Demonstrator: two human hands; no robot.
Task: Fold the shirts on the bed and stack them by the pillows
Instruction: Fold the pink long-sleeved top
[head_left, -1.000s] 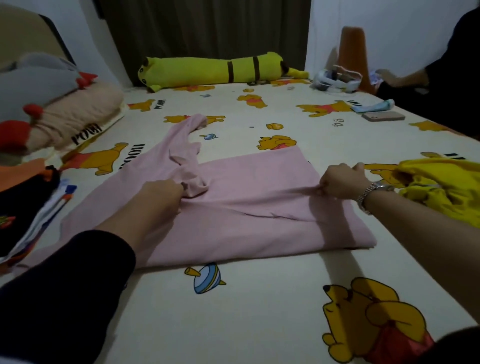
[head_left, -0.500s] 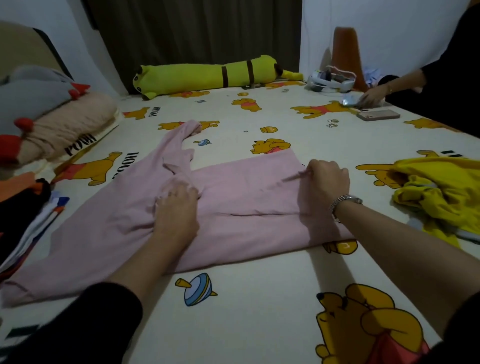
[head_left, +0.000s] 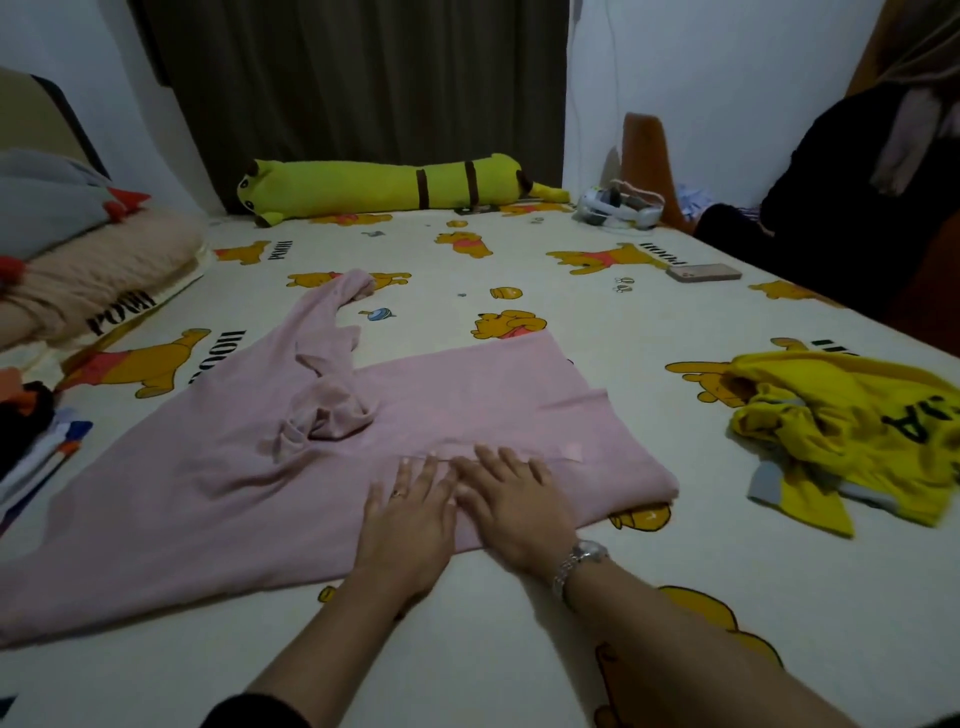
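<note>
— Both hands have left their old spots: the left hand (head_left: 408, 525) no longer sits at the bunched collar, the right hand (head_left: 514, 506) has let go of the far edge, and I now see them side by side at the near edge of the pink shirt (head_left: 218, 483). The other person's hand that reached toward the phone (head_left: 704, 272) half a second ago is gone.

— Fingers?

— Straight and spread on both hands, palms down, pressing flat on the cloth. Nothing gripped. Ring on the left, watch (head_left: 579, 561) on the right wrist.

— Where does the shirt lie?

— Mid-bed (head_left: 519, 649), spread on the bear-print sheet. Right part is folded over, one layer on another; one sleeve runs off toward the far left, collar area bunched in a lump at the centre.

— Other shirts?

— Yellow shirt (head_left: 852, 441), crumpled, to the right, well apart from the pink one. Stack of folded clothes (head_left: 31, 441) at the left edge, near the pillows (head_left: 88, 280).

— Anything else?

— Long yellow plush (head_left: 384, 187) across the far side by the dark curtain (head_left: 358, 78); white headset-like object (head_left: 615, 208) far right, too small to tell. Person in dark clothing (head_left: 857, 208) sits at the right edge.
</note>
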